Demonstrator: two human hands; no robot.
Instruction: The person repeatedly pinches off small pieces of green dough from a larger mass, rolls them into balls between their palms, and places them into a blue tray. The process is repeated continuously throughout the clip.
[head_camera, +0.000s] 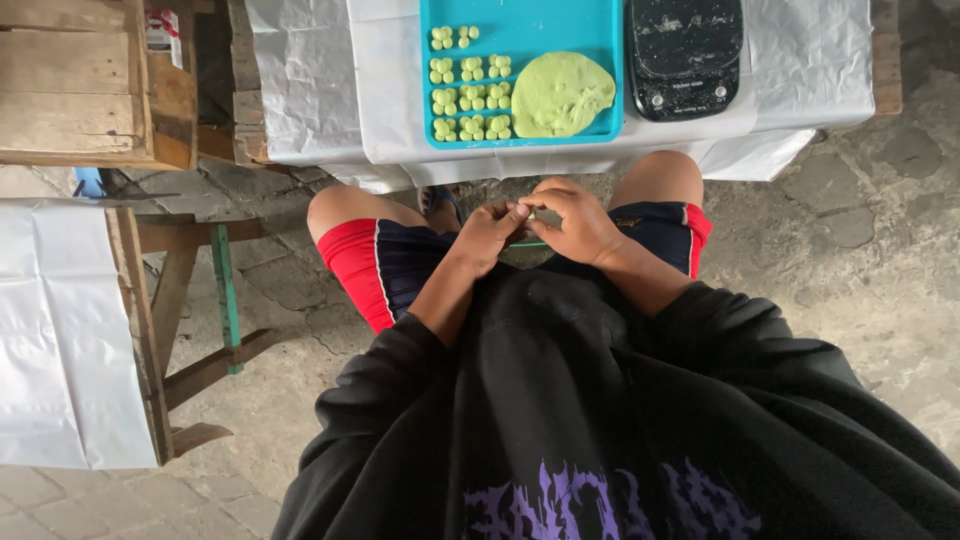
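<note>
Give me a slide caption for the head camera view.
Seated person's left hand and right hand meet in the lap, below a teal tray of green dough.

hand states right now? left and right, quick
Left hand: fingers pinched shut, tips meeting the right hand; whatever is between them is hidden.
Right hand: fingers curled closed over the same spot; contents cannot be told.

One teal tray (600, 30); one large green dough slab (560, 92); one black scale (685, 55); two hands (535, 230).
</note>
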